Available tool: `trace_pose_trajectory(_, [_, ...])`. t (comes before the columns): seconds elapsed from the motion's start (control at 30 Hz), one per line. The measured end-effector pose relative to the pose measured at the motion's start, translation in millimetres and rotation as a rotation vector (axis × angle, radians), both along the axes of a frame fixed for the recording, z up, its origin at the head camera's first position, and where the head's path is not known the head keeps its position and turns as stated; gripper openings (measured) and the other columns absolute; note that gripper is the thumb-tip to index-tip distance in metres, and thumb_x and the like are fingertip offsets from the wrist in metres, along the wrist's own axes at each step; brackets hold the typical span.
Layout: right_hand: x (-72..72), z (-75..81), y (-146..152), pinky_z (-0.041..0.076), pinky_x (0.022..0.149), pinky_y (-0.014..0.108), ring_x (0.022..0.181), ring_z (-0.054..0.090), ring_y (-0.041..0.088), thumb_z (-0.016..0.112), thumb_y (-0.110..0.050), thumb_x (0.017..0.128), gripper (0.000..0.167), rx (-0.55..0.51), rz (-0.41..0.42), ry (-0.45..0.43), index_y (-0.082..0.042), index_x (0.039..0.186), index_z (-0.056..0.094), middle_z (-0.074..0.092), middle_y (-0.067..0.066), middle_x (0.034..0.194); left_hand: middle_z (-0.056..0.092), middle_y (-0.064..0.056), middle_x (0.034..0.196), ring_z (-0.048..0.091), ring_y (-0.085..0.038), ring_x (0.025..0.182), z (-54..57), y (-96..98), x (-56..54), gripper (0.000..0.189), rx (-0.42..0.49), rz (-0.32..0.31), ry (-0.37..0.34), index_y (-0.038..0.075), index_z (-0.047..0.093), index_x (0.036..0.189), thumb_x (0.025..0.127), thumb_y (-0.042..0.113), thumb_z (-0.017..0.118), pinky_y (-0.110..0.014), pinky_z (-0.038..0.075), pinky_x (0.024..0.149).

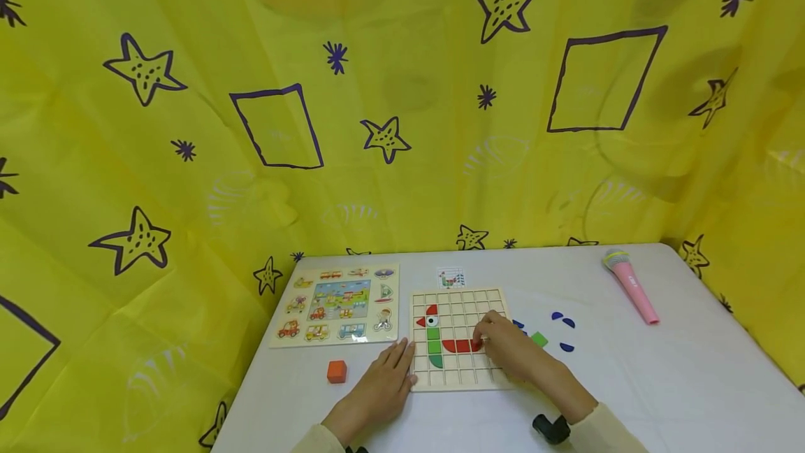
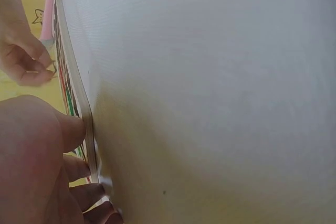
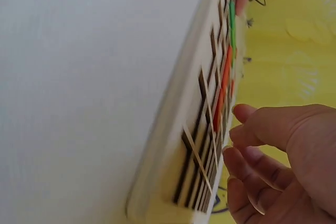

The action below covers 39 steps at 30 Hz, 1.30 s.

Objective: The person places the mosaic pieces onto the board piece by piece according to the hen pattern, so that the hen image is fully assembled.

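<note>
A pale wooden grid board [image 1: 458, 383] lies on the white table. On its left half are set a red-and-white eye piece, green pieces [image 1: 434, 346] and a curved green one; a row of red pieces [image 1: 458, 346] reaches toward my right hand [image 1: 503, 346]. That hand's fingertips are right at the row's red end piece, its fingers loosely bent, and the right wrist view shows nothing between them. My left hand [image 1: 388, 379] rests at the board's left edge with fingers extended, the thumb [image 2: 76, 131] against the edge in the left wrist view.
A small picture card [image 1: 451, 277] lies behind the board. Blue half-round pieces [image 1: 568, 323] and a green square [image 1: 539, 339] are scattered to its right. A vehicle puzzle [image 1: 386, 331] and an orange cube [image 1: 337, 372] lie to the left, a pink microphone [image 1: 634, 290] at the far right.
</note>
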State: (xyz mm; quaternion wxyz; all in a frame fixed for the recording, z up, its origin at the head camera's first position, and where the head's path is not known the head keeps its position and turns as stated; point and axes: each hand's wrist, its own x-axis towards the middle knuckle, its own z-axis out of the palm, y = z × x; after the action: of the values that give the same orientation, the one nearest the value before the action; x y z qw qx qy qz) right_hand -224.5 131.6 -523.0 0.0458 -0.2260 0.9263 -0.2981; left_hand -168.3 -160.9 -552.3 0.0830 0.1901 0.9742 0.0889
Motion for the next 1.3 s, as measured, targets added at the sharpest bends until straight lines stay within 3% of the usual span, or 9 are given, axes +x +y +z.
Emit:
trace_pose_trajectory(0.27, [-0.4,7.8,53.6,0.058,0.086,0.047,0.099,0.061,0.025,0.073,-0.002,0.094,0.022,0.053,-0.131,-0.012,-0.005,0.116,0.069,0.062,0.013,0.115,0.031,-0.01,0.173,0.033,-0.034,0.157,0.7,0.5,0.0,0.065,0.003,0.0,0.009,0.012,0.031,0.167,0.112,0.043,0.046,-0.051,0.036,0.124])
trace_pose_trajectory(0.5, [-1.1,1.0,90.0,0.052,0.087,0.063,0.099,0.064,0.036,0.078,-0.01,0.092,0.024,0.147,-0.225,-0.074,-0.002,0.112,0.067,0.064,0.016,0.108,0.032,-0.012,0.172,0.034,-0.035,0.157,0.3,-0.5,-0.7,0.064,0.01,-0.01,0.017,0.009,0.031,0.167,0.113,0.041,0.044,-0.053,0.036,0.124])
trace_pose_trajectory(0.63, [-1.4,-5.5,92.3,0.049,0.086,0.061,0.1,0.065,0.035,0.076,-0.007,0.093,0.019,0.159,-0.236,-0.081,-0.004,0.109,0.067,0.066,0.013,0.105,0.032,-0.012,0.172,0.034,-0.036,0.157,1.4,0.0,-0.5,0.064,0.01,-0.012,0.018,0.009,0.031,0.166,0.113,0.042,0.043,-0.053,0.037,0.123])
trace_pose_trajectory(0.87, [-5.4,-9.9,86.9,0.046,0.081,0.056,0.1,0.065,0.033,0.078,-0.02,0.095,0.024,0.139,-0.235,-0.029,-0.004,0.109,0.067,0.066,0.01,0.103,0.031,-0.012,0.172,0.033,-0.035,0.157,1.4,0.3,0.8,0.063,0.006,-0.011,0.019,0.009,0.031,0.167,0.113,0.041,0.044,-0.052,0.036,0.124])
trace_pose_trajectory(1.13, [-12.5,-10.5,88.9,0.049,0.088,0.059,0.104,0.063,0.033,0.073,-0.007,0.096,0.021,0.114,-0.2,-0.062,-0.002,0.116,0.067,0.064,0.011,0.108,0.03,-0.012,0.173,0.032,-0.035,0.157,0.8,0.8,0.2,0.064,0.0,-0.013,0.008,0.009,0.03,0.167,0.113,0.041,0.043,-0.052,0.036,0.125])
trace_pose_trajectory(1.3, [-15.3,-11.6,94.3,0.051,0.087,0.061,0.103,0.064,0.036,0.072,-0.003,0.095,0.02,0.134,-0.206,-0.037,-0.002,0.114,0.067,0.064,0.013,0.108,0.031,-0.011,0.173,0.033,-0.034,0.158,-0.5,0.7,0.3,0.063,-0.006,-0.006,0.01,0.01,0.031,0.167,0.113,0.041,0.044,-0.052,0.036,0.124])
